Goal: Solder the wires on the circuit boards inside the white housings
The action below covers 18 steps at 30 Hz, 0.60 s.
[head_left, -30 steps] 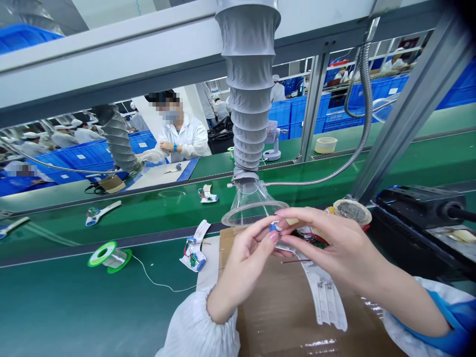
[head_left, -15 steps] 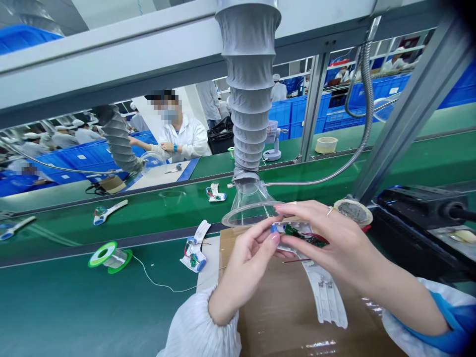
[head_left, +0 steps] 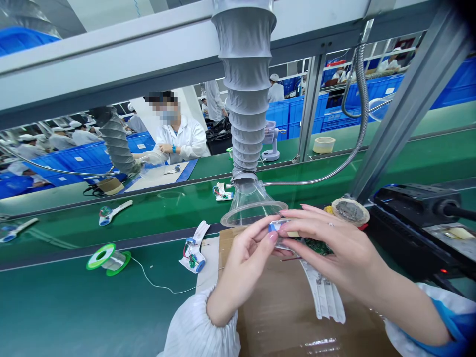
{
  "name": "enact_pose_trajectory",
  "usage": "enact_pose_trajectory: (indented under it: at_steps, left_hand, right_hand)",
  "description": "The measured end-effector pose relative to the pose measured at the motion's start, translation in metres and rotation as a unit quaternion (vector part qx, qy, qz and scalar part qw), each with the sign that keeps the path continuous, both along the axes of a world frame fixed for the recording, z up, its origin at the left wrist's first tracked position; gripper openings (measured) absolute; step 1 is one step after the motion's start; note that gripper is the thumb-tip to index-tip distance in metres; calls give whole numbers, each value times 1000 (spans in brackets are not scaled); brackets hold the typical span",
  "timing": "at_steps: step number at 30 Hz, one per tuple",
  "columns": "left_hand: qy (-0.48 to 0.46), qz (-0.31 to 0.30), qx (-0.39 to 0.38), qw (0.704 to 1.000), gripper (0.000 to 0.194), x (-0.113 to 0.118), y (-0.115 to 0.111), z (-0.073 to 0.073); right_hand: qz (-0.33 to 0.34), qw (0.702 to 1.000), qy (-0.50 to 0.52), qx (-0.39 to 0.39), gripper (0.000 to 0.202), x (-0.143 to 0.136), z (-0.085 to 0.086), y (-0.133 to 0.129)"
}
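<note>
Over the brown cardboard, my left hand is closed on the head end of a curved white plastic housing, thumb in front and fingers behind. My right hand arches over the same end, its fingertips pressed in beside the left thumb. A blue part peeks out between the hands. Under the right fingers a green circuit board is partly covered. The housing's long ribbed handle slants down toward me. A clear fume hood hangs just beyond the fingers.
Left of the cardboard lies another opened housing with wires. A solder spool trails its wire nearby. More housings ride the green conveyor belt. A black machine stands at right. A co-worker sits across.
My right fingers have come down over the circuit board and cover more of it. Housings on the belt have shifted right. The co-worker's outstretched arm has moved.
</note>
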State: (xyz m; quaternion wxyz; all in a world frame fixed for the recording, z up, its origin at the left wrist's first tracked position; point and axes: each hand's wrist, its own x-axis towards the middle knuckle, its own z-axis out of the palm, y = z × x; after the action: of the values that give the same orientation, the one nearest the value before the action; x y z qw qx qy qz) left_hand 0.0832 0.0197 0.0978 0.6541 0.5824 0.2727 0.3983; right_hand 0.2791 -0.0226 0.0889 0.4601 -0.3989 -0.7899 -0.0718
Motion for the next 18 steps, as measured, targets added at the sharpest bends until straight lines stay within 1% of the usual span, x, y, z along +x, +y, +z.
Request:
enact_pose_trajectory:
  at_steps: [5,10,13,15,16,17,18]
  left_hand:
    - [-1,12,-3,1000,43,0,-3,1]
    - [19,-2,12,1000,44,3,-4,0]
    - [39,6,22,999,45,4,-2,2]
    - [57,17,30,998,47,0,0,4]
    - [73,23,34,996,48,-5,1,4]
    - [96,27,35,994,48,-12,2,3]
    - [124,31,33,991,50,-22,4,0]
  right_hand:
    - [-7,1000,-24,-14,34,0,-2,3]
    - [-27,999,-40,-9,35,-4,3,2]
    - [-11,999,-41,-24,36,-7,5,3]
    - [27,998,-13,-57,34,-7,7,5]
    - [48,995,20,-91,31,-5,9,8]
    - [69,986,74,-135,29,-3,11,12]
    - [88,968,148,-184,28,1,14,17]
